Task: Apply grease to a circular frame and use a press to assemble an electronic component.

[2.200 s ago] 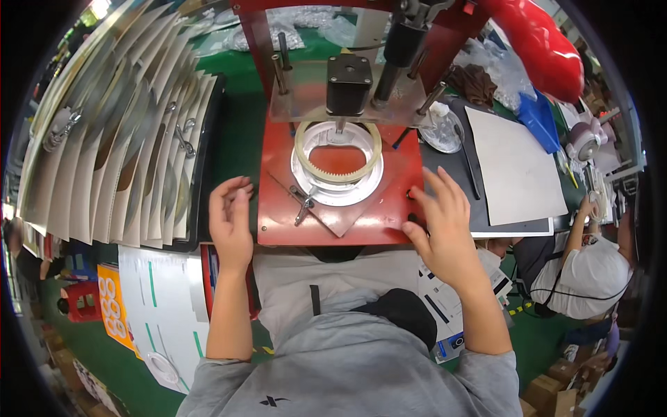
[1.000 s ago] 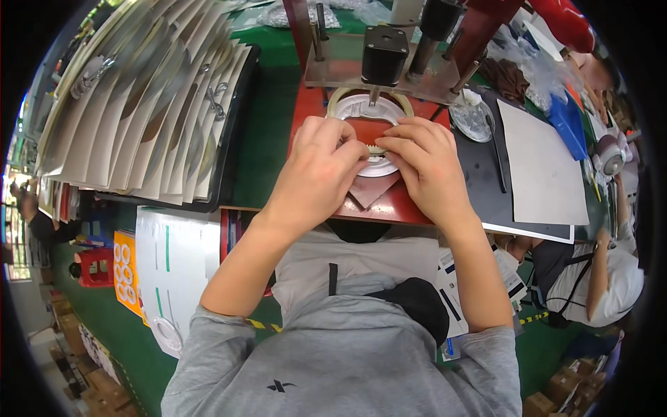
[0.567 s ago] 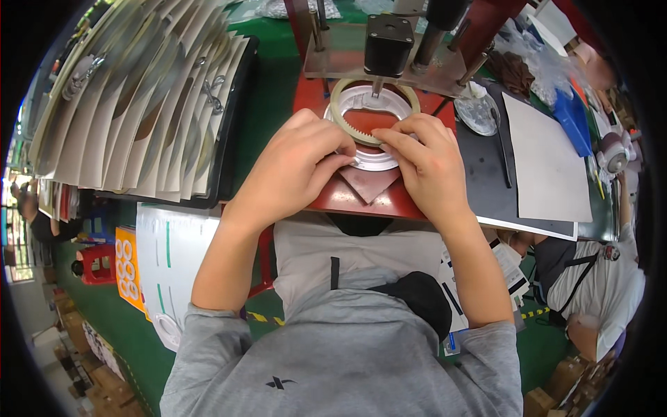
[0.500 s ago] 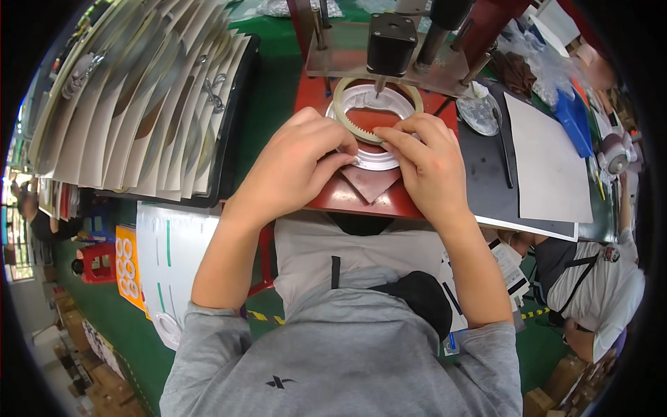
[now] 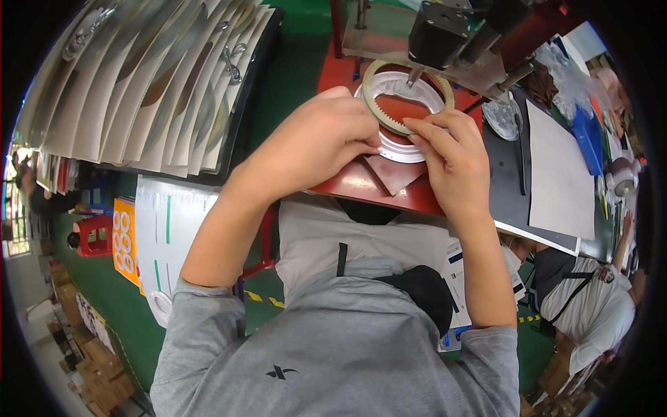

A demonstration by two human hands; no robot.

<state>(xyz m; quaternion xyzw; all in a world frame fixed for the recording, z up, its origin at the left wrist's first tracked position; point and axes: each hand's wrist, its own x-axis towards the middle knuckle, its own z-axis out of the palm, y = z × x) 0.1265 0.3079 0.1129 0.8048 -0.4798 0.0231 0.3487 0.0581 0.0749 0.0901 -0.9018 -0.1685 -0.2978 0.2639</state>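
Note:
A cream ring with inner teeth (image 5: 371, 101) lies tilted over a silver-white metal ring (image 5: 401, 154) on a red machine base (image 5: 351, 183). My right hand (image 5: 455, 149) pinches the toothed ring's near right edge between thumb and fingers. At the near left rim of the metal ring, my left hand (image 5: 333, 135) is closed, thumb against fingertips; anything small between them is hidden. A brownish flat piece with a pointed corner (image 5: 397, 175) lies on the base just in front of the rings.
Above the rings hangs a black block (image 5: 438, 36) with a short rod, on a clear plate. At left stands a rack of card sheets with rings (image 5: 160, 90). To the right are a round dish (image 5: 499, 119), a grey sheet (image 5: 561, 177) and a blue bin (image 5: 587, 142). Another person (image 5: 590, 299) is at far right.
The whole view has shifted, so the machine and rings appear farther right and slightly higher. Both hands keep their places at the rings, with little visible change in grip.

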